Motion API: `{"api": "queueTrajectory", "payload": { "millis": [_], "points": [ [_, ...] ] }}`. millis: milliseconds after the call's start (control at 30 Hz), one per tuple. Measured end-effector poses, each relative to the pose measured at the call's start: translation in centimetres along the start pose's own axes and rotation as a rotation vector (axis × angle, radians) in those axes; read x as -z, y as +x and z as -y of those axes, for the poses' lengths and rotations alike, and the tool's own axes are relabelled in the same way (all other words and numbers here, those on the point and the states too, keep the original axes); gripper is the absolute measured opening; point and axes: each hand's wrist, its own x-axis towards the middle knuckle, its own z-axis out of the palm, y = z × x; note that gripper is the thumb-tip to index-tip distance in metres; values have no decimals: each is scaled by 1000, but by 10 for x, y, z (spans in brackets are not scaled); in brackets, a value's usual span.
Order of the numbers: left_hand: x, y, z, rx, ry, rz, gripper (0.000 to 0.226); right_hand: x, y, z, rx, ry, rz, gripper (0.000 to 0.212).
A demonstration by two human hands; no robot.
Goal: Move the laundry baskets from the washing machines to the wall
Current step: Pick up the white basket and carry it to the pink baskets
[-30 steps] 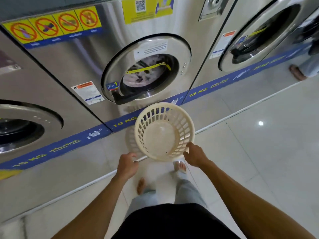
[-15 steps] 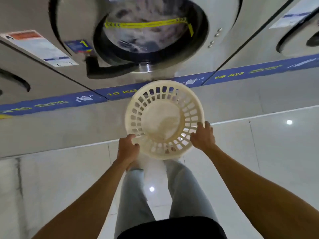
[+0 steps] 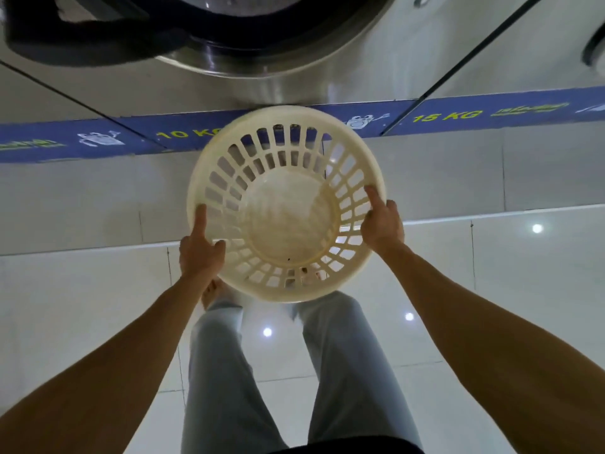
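A round cream plastic laundry basket [image 3: 288, 221] with slotted walls and nothing in it is held in front of me, above the floor. My left hand [image 3: 199, 249] grips its left rim, thumb lying inside along the wall. On the right rim sits my right hand [image 3: 381, 221], thumb inside as well. The basket hangs just before the steel washing machine [image 3: 327, 60], below its round door.
A blue band [image 3: 98, 139] marked 10 KG and 15 KG runs along the machines' base above a grey plinth. Glossy white floor tiles [image 3: 491, 290] spread to both sides. My legs in pale trousers [image 3: 343, 371] and a bare foot are under the basket.
The view has dropped and closed in on the machine's base. The basket has come up closer to me, and both hands have slid farther round its rim with the thumbs now inside.
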Motion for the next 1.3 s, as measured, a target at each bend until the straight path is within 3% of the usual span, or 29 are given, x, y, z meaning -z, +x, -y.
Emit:
{"api": "queueTrajectory", "payload": {
  "millis": [100, 267, 500, 700, 967, 1300],
  "points": [
    [26, -18, -4, 69, 45, 57, 77, 24, -13, 6, 38, -87, 15, 60],
    [70, -76, -8, 202, 30, 84, 82, 59, -62, 21, 41, -149, 201, 80],
    [123, -190, 21, 274, -91, -46, 59, 71, -146, 49, 198, -270, 202, 87],
    [141, -258, 84, 422, -294, -121, 79, 61, -201, 98, 390, -393, 136, 86],
    [152, -353, 199, 563, -618, -257, 79, 6, -297, 177, 630, -582, 125, 78],
    [150, -490, 373, 784, -853, -457, 81, -134, -458, 283, 965, -759, 230, 81]
  ]
}}
